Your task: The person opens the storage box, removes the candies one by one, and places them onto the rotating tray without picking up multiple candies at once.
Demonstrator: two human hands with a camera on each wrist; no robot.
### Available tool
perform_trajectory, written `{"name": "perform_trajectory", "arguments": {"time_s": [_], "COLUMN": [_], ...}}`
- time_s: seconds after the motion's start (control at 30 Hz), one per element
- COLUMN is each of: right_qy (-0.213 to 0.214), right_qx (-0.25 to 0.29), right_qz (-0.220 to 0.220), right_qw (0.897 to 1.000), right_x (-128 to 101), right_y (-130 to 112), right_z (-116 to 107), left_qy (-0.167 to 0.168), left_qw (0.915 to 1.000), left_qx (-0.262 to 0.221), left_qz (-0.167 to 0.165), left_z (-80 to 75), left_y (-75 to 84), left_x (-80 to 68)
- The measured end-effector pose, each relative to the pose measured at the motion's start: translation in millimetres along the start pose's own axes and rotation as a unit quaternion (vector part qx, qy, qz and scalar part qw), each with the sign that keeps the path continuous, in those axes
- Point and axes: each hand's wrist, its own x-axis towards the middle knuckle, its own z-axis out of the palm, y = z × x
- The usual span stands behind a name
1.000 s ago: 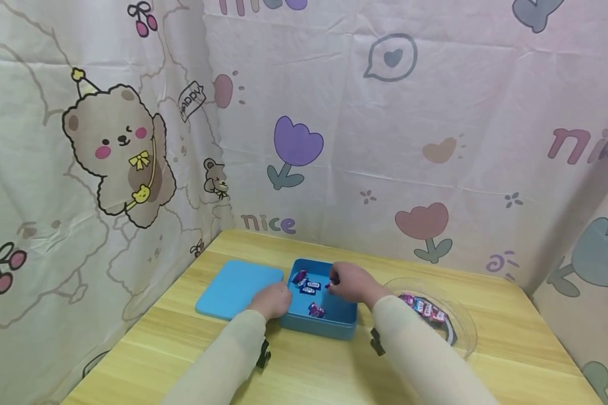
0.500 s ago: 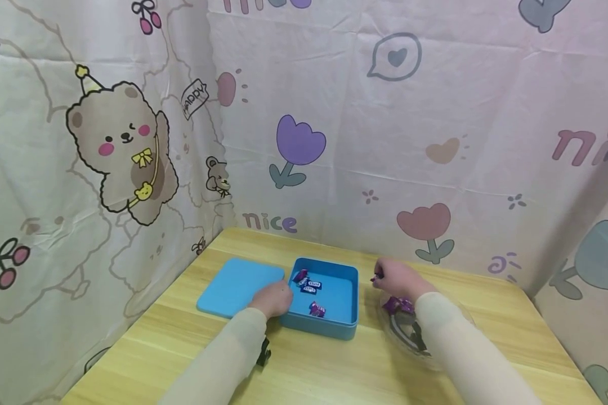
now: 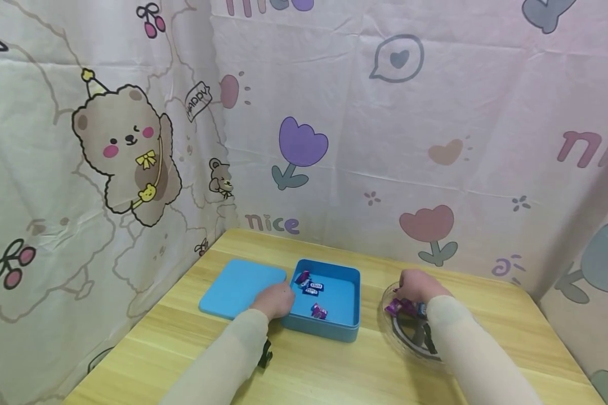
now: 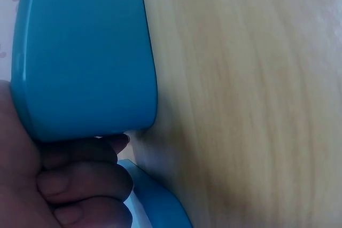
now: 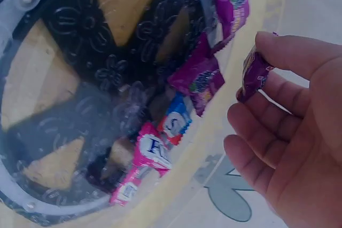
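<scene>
A blue plastic box (image 3: 320, 333) stands uncovered, with several wrapped candies (image 3: 312, 287) inside, purple and dark blue. My left hand (image 3: 275, 300) grips its left side; in the left wrist view its curled fingers (image 4: 88, 182) lie against the box's outer wall (image 4: 88, 52). Over the clear round bowl (image 3: 387, 332), my right hand (image 3: 419, 286) pinches a purple wrapped candy (image 5: 255, 74) between thumb and fingers. Several candies lie along the bowl's side, among them a purple one (image 5: 200, 76) and a pink one (image 5: 152, 148). The sleeve covers part of the bowl.
The blue lid (image 3: 238, 284) lies flat on the wooden table (image 3: 334, 371), left of the box. A black base shows through the bowl. Printed cloth (image 3: 365, 124) hangs behind the table and along both sides.
My right hand has lifted a candy out of the box and carried it right, over the clear bowl. The left hand stays at the box. The view has shifted slightly.
</scene>
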Motion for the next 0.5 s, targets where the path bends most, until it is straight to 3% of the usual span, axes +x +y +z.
{"name": "perform_trajectory", "arguments": {"time_s": [0.5], "right_qy": [0.015], "right_qx": [-0.018], "right_qz": [0.011], "right_qw": [1.000], "right_x": [7.6], "right_y": [13.0], "right_z": [4.9], "left_qy": [-0.001], "left_qw": [0.9999], "left_qx": [-0.013], "left_qz": [-0.009], "left_z": [1.5], "left_y": [-0.8], "left_x": [2.6]}}
